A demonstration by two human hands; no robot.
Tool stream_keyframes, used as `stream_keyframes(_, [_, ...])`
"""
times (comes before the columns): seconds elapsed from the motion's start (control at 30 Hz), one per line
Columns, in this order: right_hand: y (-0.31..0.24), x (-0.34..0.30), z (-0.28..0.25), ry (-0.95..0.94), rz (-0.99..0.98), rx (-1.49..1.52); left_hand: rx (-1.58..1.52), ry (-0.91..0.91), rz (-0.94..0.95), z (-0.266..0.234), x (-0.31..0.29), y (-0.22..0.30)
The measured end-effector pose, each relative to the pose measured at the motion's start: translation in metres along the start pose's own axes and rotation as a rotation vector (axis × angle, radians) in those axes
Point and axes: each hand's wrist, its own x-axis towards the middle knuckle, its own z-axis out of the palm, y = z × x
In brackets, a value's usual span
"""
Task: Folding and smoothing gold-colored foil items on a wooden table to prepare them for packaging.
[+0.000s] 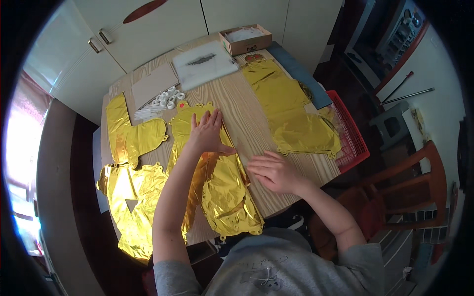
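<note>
Flat, uninflated gold foil balloons with small tabs on their edges lie on the wooden table. My left hand (207, 132) rests with spread fingers on the upper part of the middle foil balloon (224, 197). Just right of that balloon's edge is my right hand (274, 171), low over the table, fingers stretched out and slightly blurred, holding nothing. A foil balloon with an angled shape (131, 135) lies at the left. Below it, a shiny foil balloon with a triangular gap (148, 190) is partly hidden by my left forearm. At the right lies a stack of foil balloons (281, 101).
White rings of ribbon or tape (170, 97) and thin white straws (148, 113) lie beyond the left balloons. Farther back are a white plastic bag (205, 64) and an open cardboard box (245, 39). A red basket (353, 133) and wooden chair (419, 192) stand at the right.
</note>
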Motion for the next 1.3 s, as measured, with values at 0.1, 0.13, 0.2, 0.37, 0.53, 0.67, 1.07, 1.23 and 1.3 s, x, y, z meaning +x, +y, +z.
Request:
stream_keyframes(0.1, [-0.016,0.003,0.009,0.037,-0.025,-0.094,-0.007,0.0,-0.002,0.0,0.0,0.0])
stream_keyframes(0.13, [-0.024,0.001,0.013,0.05,-0.036,-0.12,-0.011,0.0,-0.003,0.0,-0.001,0.0])
stream_keyframes(0.2, [-0.048,-0.005,0.021,0.038,-0.048,-0.098,-0.029,0.004,-0.01,0.001,-0.003,-0.001])
stream_keyframes(0.37, [-0.069,-0.017,0.038,-0.018,-0.112,-0.112,-0.055,-0.001,-0.009,0.0,-0.005,0.002])
stream_keyframes(0.53, [-0.066,-0.019,0.042,-0.002,-0.121,-0.106,-0.14,0.055,0.004,0.01,-0.003,-0.003])
stream_keyframes(0.67, [-0.066,-0.019,0.041,0.01,-0.118,-0.095,-0.152,0.1,0.018,0.019,-0.004,-0.006])
stream_keyframes(1.07, [-0.066,-0.018,0.04,0.008,-0.123,-0.076,-0.147,0.077,0.008,0.017,-0.002,-0.006])
stream_keyframes(1.23, [-0.066,-0.019,0.041,-0.001,-0.12,-0.073,-0.152,0.084,0.019,0.019,-0.003,-0.007])
stream_keyframes(1.3, [-0.066,-0.018,0.041,-0.005,-0.119,-0.074,-0.151,0.086,0.02,0.019,-0.003,-0.007])
